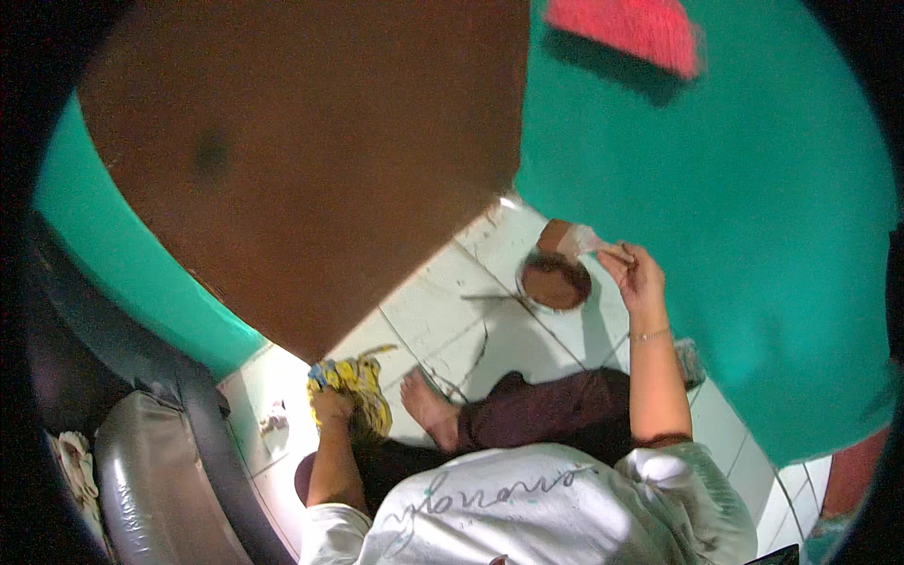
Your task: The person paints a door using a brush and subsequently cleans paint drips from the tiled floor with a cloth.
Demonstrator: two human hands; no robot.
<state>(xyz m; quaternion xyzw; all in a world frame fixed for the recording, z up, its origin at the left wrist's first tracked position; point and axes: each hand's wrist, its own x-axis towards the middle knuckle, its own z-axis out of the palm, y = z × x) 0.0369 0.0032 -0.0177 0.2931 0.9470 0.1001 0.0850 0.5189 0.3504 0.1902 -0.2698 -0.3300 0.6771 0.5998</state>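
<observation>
A wide paintbrush (572, 241) with brown-coated bristles is pinched by its handle in my right hand (639, 278). The brush is held over the far rim of a round can of brown paint (556, 284), which stands on the tiles near the corner. My left hand (332, 407) is down by the floor, closed on a crumpled yellow, blue and white cloth (372, 386). Just beyond the cloth is the lower corner of a brown door-like panel (320, 132); part of my left hand's fingers is hidden by the cloth.
Green walls (716, 235) flank the brown panel. High on the right one hangs a pink-bristled broom head (629, 33). A dark padded seat (151, 480) stands at the left. My bare foot (428, 410) rests on the white tiles (424, 292). A small crumpled item (274, 419) lies left of the cloth.
</observation>
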